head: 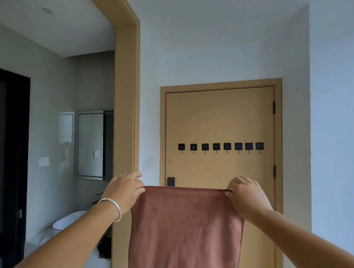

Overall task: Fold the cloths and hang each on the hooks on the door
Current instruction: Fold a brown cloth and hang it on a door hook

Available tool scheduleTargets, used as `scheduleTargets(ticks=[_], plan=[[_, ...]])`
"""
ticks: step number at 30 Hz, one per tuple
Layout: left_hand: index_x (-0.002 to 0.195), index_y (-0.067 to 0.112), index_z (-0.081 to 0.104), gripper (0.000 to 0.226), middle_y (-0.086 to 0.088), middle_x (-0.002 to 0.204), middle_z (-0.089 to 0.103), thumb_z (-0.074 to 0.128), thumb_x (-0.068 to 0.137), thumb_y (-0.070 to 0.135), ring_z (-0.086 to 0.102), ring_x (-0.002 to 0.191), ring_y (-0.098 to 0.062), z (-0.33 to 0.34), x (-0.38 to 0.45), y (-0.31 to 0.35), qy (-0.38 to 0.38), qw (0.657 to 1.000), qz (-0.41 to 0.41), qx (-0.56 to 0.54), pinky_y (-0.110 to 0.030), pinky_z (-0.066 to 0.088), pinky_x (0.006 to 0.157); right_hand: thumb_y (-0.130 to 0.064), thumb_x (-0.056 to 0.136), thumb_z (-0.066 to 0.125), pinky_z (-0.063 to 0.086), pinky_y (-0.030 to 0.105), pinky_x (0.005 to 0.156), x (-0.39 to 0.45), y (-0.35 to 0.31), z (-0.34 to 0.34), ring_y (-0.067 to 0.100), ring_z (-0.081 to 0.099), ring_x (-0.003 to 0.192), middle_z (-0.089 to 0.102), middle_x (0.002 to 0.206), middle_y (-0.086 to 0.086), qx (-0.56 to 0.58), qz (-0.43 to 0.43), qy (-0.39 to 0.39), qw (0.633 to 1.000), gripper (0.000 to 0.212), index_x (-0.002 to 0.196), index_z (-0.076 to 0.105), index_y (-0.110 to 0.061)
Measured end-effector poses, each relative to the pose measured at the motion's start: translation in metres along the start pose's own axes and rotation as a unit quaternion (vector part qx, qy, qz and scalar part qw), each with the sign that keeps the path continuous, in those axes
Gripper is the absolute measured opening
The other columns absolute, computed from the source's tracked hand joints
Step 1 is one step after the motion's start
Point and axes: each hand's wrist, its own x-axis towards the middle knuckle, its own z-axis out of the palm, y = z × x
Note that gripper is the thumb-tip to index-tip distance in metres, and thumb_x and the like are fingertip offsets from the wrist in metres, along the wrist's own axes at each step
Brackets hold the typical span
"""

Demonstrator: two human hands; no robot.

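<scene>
A reddish-brown cloth [185, 229] hangs flat in front of me, stretched by its two top corners. My left hand [124, 190], with a silver bangle on the wrist, pinches the top left corner. My right hand [245, 193] pinches the top right corner. Behind the cloth stands a closed tan door [219, 116]. Across it runs a row of several black square hooks [220, 147], all bare, above the level of my hands. The cloth's lower edge runs out of the frame.
A black lock plate [171, 181] sits on the door's left side just above the cloth. To the left, a tan door frame [129, 107] opens onto a bathroom with a mirror [90, 145] and a white basin [68, 219]. Another dark cloth [105, 247] lies low there.
</scene>
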Motion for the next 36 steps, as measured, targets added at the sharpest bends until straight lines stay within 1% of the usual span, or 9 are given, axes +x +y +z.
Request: scheduleTargets(ticks=[6,13,17,21,25,27,30,34,36], plan=[[0.102,0.034,0.069,0.027,0.018,0.138,0.046,0.044,0.099,0.040,0.045,0.122,-0.007,0.058,0.060,-0.032,-0.001,1.000,-0.006,0.006,-0.029,0.032,0.101,-0.037,0.100,0.041,0.033,0.025,0.098,0.068,0.001,0.072,0.011,0.049,0.112,0.060,0.114,-0.014,0.026,0.004,0.011,1.000,0.029,0.109,0.068,-0.032],[0.108,0.034,0.068,0.025,0.021,0.127,0.052,0.047,0.097,0.040,0.050,0.114,-0.006,0.141,0.154,-0.067,0.003,1.000,-0.029,0.006,-0.027,0.038,0.091,-0.035,0.099,0.045,0.034,0.026,0.097,0.162,0.022,0.170,0.012,0.049,0.112,0.060,0.114,-0.013,0.017,-0.006,0.025,1.000,0.025,0.108,0.069,-0.032],[0.102,0.036,0.069,0.021,0.024,0.121,0.053,0.050,0.095,0.041,0.052,0.108,-0.004,0.179,0.223,-0.083,0.015,0.999,-0.034,0.001,-0.026,0.042,0.086,-0.036,0.099,0.043,0.034,0.026,0.095,0.225,0.044,0.218,0.012,0.049,0.111,0.059,0.115,-0.011,0.028,0.001,0.035,0.999,0.027,0.109,0.068,-0.032],[0.098,0.036,0.069,0.020,0.024,0.115,0.054,0.050,0.095,0.040,0.052,0.102,-0.003,0.216,0.281,-0.094,0.031,0.999,-0.040,-0.001,-0.026,0.040,0.077,-0.036,0.100,0.041,0.033,0.027,0.090,0.284,0.064,0.258,0.014,0.047,0.113,0.058,0.116,-0.008,0.041,0.017,0.036,0.998,0.028,0.107,0.067,-0.028],[0.097,0.034,0.067,0.020,0.023,0.112,0.054,0.048,0.095,0.041,0.054,0.099,-0.004,0.257,0.325,-0.107,0.009,0.999,-0.035,0.008,-0.026,0.035,0.071,-0.035,0.099,0.042,0.035,0.027,0.087,0.322,0.076,0.303,0.015,0.049,0.109,0.059,0.111,-0.008,0.036,0.029,0.038,0.998,0.027,0.103,0.068,-0.028],[0.097,0.033,0.067,0.022,0.021,0.112,0.054,0.047,0.096,0.041,0.055,0.097,-0.005,0.279,0.347,-0.111,-0.006,0.999,-0.031,0.011,-0.026,0.036,0.071,-0.034,0.099,0.042,0.036,0.027,0.090,0.338,0.082,0.325,0.014,0.050,0.108,0.060,0.110,-0.009,0.028,0.029,0.040,0.998,0.027,0.102,0.068,-0.029],[0.099,0.032,0.068,0.025,0.017,0.113,0.056,0.044,0.097,0.040,0.059,0.095,-0.011,0.312,0.382,-0.116,-0.017,1.000,-0.023,0.013,-0.027,0.041,0.076,-0.034,0.100,0.040,0.036,0.026,0.093,0.362,0.090,0.359,0.011,0.049,0.107,0.059,0.111,-0.011,0.026,0.043,0.030,0.998,0.028,0.105,0.067,-0.030],[0.098,0.029,0.067,0.030,0.011,0.107,0.061,0.038,0.100,0.038,0.061,0.093,-0.016,0.356,0.436,-0.128,-0.010,0.999,-0.008,0.032,-0.028,0.043,0.078,-0.033,0.100,0.039,0.037,0.027,0.089,0.400,0.097,0.405,0.013,0.050,0.106,0.058,0.112,-0.009,0.035,0.072,0.009,0.997,0.029,0.107,0.067,-0.029],[0.093,0.026,0.065,0.031,0.010,0.102,0.063,0.037,0.099,0.038,0.061,0.089,-0.017,0.379,0.466,-0.137,0.001,0.999,-0.015,0.036,-0.029,0.046,0.077,-0.031,0.100,0.039,0.039,0.027,0.086,0.425,0.100,0.427,0.015,0.052,0.102,0.059,0.110,-0.007,0.034,0.085,0.003,0.996,0.029,0.106,0.066,-0.027]])
